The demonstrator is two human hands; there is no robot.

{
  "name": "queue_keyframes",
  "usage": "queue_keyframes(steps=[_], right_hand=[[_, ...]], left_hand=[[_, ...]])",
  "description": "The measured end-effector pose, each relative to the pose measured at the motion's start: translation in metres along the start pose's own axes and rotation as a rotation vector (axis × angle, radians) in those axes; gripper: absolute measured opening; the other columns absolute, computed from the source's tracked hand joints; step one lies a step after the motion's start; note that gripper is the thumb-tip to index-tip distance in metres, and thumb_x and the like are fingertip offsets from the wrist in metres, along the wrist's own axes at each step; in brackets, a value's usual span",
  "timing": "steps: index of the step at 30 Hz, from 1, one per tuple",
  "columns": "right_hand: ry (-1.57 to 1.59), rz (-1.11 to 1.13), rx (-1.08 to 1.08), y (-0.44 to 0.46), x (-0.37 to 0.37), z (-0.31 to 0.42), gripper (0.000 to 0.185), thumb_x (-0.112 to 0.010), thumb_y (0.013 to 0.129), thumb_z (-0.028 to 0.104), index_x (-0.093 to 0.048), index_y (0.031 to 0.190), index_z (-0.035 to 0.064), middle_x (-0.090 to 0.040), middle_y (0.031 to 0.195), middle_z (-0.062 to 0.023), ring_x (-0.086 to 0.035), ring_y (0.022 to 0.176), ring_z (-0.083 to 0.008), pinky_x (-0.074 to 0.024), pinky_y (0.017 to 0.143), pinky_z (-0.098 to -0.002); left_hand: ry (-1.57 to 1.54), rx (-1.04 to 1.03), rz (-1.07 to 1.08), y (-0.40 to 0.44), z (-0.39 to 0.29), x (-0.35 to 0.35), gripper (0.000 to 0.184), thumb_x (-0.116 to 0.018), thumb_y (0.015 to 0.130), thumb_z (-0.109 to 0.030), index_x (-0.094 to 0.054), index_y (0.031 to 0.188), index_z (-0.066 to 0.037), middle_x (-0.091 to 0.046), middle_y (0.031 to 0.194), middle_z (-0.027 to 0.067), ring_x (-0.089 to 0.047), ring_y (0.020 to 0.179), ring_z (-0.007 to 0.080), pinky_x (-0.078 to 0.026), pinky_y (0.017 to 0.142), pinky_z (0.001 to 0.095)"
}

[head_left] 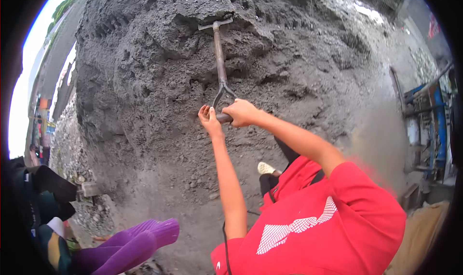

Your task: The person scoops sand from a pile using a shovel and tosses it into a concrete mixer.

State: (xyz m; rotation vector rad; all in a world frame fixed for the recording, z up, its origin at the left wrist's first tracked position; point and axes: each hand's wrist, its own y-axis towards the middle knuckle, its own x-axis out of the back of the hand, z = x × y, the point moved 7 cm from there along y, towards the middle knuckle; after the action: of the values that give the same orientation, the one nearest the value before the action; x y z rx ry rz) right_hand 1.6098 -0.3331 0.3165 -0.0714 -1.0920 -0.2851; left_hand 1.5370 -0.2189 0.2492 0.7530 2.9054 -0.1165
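A shovel (219, 58) with a worn shaft and a D-shaped handle points away from me, its blade mostly sunk in a bank of grey sand (159, 72). My right hand (242, 113) is wrapped round the right part of the handle's crossbar. At the crossbar's left end is my left hand (210, 122), its fingers raised and apart, the palm against the end of the bar. Red short sleeves cover my upper arms.
Someone in purple sleeves (140, 241) is close by at the lower left, beside dark clothing. Blue metal framework (440, 125) stands at the right. Gravel (70, 140) lies left of the sand. A light shoe (266, 168) shows below me.
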Motion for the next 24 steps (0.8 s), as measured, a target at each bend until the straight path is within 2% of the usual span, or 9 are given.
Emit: queue_keyframes(steps=[4,6,12,13,16,17,20,21,24], right_hand=[[0.065,-0.006,0.035,-0.014,-0.031,-0.014,0.022,-0.065,0.060,0.018,-0.058,0.080,0.0104,-0.064,0.074,-0.0071,-0.061,0.069,-0.0276,-0.0414,0.073,-0.0386],[0.075,-0.002,0.000,-0.027,-0.058,-0.033,0.021,-0.065,0.061,0.018,-0.058,0.080,0.0104,-0.065,0.074,-0.0066,-0.061,0.068,-0.0266,-0.0405,0.073,-0.0381],[0.023,0.000,-0.138,-0.097,-0.104,-0.087,0.015,-0.063,0.061,0.013,-0.060,0.075,0.0096,-0.064,0.068,-0.0081,-0.062,0.067,-0.0227,-0.0403,0.073,-0.0355],[0.017,0.008,-0.149,-0.112,-0.105,-0.100,0.015,-0.063,0.060,0.013,-0.060,0.074,0.0094,-0.064,0.068,-0.0080,-0.062,0.066,-0.0227,-0.0404,0.073,-0.0348],[-0.003,0.041,-0.168,-0.164,-0.081,-0.131,0.014,-0.063,0.056,0.013,-0.060,0.070,0.0087,-0.063,0.067,-0.0079,-0.061,0.065,-0.0229,-0.0409,0.073,-0.0330],[0.002,0.059,-0.161,-0.182,-0.074,-0.136,0.014,-0.063,0.055,0.013,-0.060,0.068,0.0085,-0.063,0.066,-0.0079,-0.061,0.065,-0.0233,-0.0412,0.073,-0.0327],[0.022,0.138,-0.133,-0.236,-0.070,-0.143,0.011,-0.062,0.055,0.012,-0.059,0.065,0.0076,-0.061,0.063,-0.0085,-0.060,0.063,-0.0239,-0.0413,0.073,-0.0326],[0.029,0.166,-0.124,-0.254,-0.073,-0.142,0.010,-0.062,0.055,0.012,-0.059,0.064,0.0072,-0.060,0.062,-0.0088,-0.060,0.062,-0.0241,-0.0412,0.073,-0.0327],[0.125,0.206,-0.103,-0.302,-0.063,-0.128,0.013,-0.062,0.055,0.013,-0.058,0.065,0.0067,-0.060,0.064,-0.0086,-0.059,0.062,-0.0248,-0.0415,0.072,-0.0333]], left_hand=[[-0.018,0.068,0.012,-0.023,0.028,0.003,0.038,-0.053,0.092,-0.017,-0.042,0.126,-0.005,-0.049,0.121,0.0097,-0.049,0.111,0.0179,-0.040,0.092,0.0304],[-0.064,0.243,0.014,-0.042,0.056,-0.001,0.041,-0.050,0.094,-0.019,-0.038,0.131,-0.004,-0.051,0.124,0.0120,-0.052,0.111,0.0189,-0.043,0.091,0.0311],[-0.184,0.472,0.274,-0.102,0.164,-0.029,0.045,-0.042,0.097,-0.022,-0.032,0.138,-0.006,-0.054,0.125,0.0150,-0.054,0.110,0.0199,-0.048,0.085,0.0308],[-0.143,0.489,0.371,-0.114,0.164,-0.045,0.047,-0.039,0.097,-0.027,-0.030,0.139,-0.007,-0.050,0.130,0.0147,-0.053,0.113,0.0241,-0.047,0.089,0.0343],[-0.327,0.664,0.332,-0.138,0.178,-0.084,0.052,-0.036,0.098,-0.033,-0.024,0.141,-0.007,-0.043,0.137,0.0132,-0.054,0.111,0.0291,-0.045,0.089,0.0358],[-0.426,0.710,0.334,-0.142,0.178,-0.100,0.057,-0.033,0.096,-0.042,-0.023,0.141,-0.009,-0.037,0.141,0.0130,-0.052,0.113,0.0320,-0.042,0.090,0.0397],[-0.587,0.779,0.384,-0.134,0.182,-0.145,0.062,-0.035,0.094,-0.047,-0.023,0.142,-0.010,-0.036,0.142,0.0130,-0.051,0.114,0.0321,-0.040,0.092,0.0432],[-0.510,0.788,0.415,-0.127,0.188,-0.158,0.069,-0.036,0.091,-0.055,-0.023,0.142,-0.011,-0.039,0.139,0.0119,-0.051,0.111,0.0320,-0.036,0.095,0.0462],[-0.392,0.828,0.419,-0.108,0.223,-0.191,0.056,-0.045,0.089,-0.050,-0.037,0.132,-0.014,-0.046,0.132,0.0130,-0.055,0.103,0.0305,-0.043,0.087,0.0438]])
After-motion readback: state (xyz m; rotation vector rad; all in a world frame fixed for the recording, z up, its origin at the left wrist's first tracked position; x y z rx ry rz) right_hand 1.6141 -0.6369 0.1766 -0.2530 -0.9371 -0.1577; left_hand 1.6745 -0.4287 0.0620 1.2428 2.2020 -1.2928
